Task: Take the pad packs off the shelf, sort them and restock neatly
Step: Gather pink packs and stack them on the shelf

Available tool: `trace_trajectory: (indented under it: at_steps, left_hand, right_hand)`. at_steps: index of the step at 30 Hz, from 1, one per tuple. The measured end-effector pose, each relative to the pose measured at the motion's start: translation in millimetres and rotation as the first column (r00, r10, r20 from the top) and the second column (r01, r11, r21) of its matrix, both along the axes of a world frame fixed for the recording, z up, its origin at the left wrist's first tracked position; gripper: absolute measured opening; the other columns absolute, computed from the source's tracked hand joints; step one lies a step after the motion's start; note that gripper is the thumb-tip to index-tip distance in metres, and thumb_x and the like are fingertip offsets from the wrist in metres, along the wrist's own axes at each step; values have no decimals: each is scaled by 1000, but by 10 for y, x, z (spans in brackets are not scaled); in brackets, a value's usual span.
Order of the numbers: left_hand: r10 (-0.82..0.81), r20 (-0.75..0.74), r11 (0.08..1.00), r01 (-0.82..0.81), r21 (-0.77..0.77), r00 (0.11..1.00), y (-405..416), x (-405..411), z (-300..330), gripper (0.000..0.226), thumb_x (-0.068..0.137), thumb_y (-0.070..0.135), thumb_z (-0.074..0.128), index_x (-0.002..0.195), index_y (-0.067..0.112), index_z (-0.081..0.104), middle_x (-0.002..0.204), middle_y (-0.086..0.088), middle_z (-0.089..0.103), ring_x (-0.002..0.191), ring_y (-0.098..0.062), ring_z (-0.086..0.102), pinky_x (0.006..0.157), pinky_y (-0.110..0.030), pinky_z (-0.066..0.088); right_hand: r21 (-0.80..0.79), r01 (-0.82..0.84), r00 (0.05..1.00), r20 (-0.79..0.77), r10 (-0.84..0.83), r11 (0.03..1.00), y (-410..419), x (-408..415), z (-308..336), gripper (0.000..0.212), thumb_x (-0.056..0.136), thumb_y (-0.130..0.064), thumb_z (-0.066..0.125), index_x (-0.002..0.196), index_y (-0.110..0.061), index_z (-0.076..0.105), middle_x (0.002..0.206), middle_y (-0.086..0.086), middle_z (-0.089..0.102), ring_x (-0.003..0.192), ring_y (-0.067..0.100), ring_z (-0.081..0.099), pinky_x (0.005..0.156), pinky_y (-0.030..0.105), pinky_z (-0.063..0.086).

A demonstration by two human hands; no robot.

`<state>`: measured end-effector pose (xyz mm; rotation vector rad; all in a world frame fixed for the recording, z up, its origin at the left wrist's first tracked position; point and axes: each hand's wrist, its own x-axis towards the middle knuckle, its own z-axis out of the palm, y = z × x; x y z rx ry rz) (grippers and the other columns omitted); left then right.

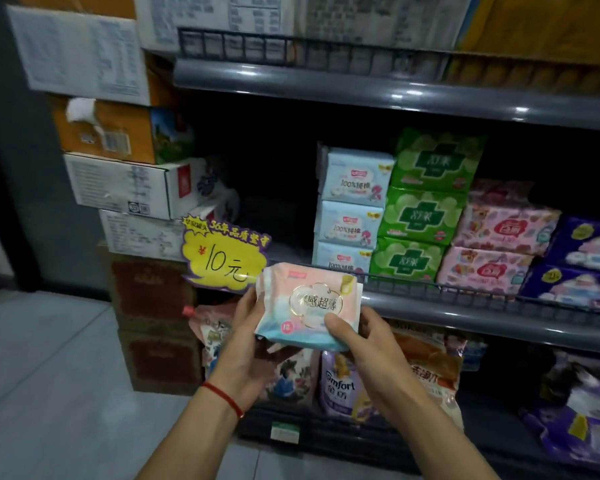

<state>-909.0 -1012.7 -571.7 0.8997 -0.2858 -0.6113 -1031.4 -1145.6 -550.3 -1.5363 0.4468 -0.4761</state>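
I have a pink pack [307, 306] held in both hands just in front of the shelf [465, 311] rail: my left hand [246, 336] grips its left edge, my right hand [357, 332] clamps the lower right corner, thumb on its face. I judge this the restocking step. Beyond, blue packs [352, 206], green packs [426, 209], then pink and purple stacks fill the shelf's right part; the left end looks dark and bare. Next I need to lift the pack over the rail and seat it left of the blue stack.
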Motion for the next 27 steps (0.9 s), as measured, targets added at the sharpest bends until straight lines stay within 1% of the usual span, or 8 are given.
trace_trajectory:
  at_steps: [4,7,9,12,15,17,22,27]
  left_hand:
    - [49,142,997,-57,51,989,157,118,141,62,96,63,46,142,23,55,131,-13,68,119,-35,66,96,-50,56]
    - [107,384,964,-189,184,917,248,198,201,93,69,78,72,142,25,53,127,-9,70,114,-31,69,98,-49,55]
    - [95,474,946,-227,230,875,280,289,260,111,50,71,88,144,25,49,127,-6,71,110,-25,71,89,-37,59]
    - [-1,626,912,-255,320,779,314,466,493,134,53,47,97,156,52,12,134,18,64,116,-8,67,88,-21,56]
    - [-173,749,884,-235,405,640,274,764,918,121,69,18,94,154,53,15,129,28,62,116,-6,67,88,-23,57]
    - [-209,791,880,-242,408,575,205,998,1179,97,70,11,92,146,36,38,124,9,67,111,-20,70,86,-36,61]
    - [-227,779,851,-270,451,585,74,1509,1423,77,60,9,93,122,18,48,98,-3,73,90,-24,72,71,-36,60]
    - [-226,814,759,-427,492,535,-127,1947,1561,73,68,-3,89,124,20,47,105,-13,70,90,-18,71,76,-36,61]
  right_hand:
    - [52,-34,995,94,29,998,28,276,5,55,78,-37,80,128,-22,64,111,-4,78,101,14,75,84,31,61]
    - [48,-37,992,119,31,998,60,442,-31,59,72,-41,82,126,-25,64,109,-6,78,100,14,75,89,41,61]
    - [2,-36,988,150,35,999,52,517,-3,49,78,-36,83,123,-29,66,109,-8,78,100,13,75,88,41,61]
    - [-71,-39,970,237,54,997,-42,609,166,41,84,-27,82,122,-31,65,109,-12,77,100,9,74,83,34,61]
    - [-143,-32,953,294,74,989,-123,769,353,41,87,-28,80,122,-36,61,110,-20,73,101,2,71,80,26,60]
    - [-181,-25,942,324,83,983,-131,891,439,47,88,-31,79,127,-40,55,113,-26,69,103,-5,67,78,17,56]
    - [-103,-60,934,344,92,993,-201,1027,376,56,94,-30,72,139,-46,43,136,-33,53,125,-14,51,96,13,50]
    - [-82,26,965,262,-4,996,-314,998,207,33,96,-20,69,121,-39,59,128,-20,61,104,-10,62,76,11,53]
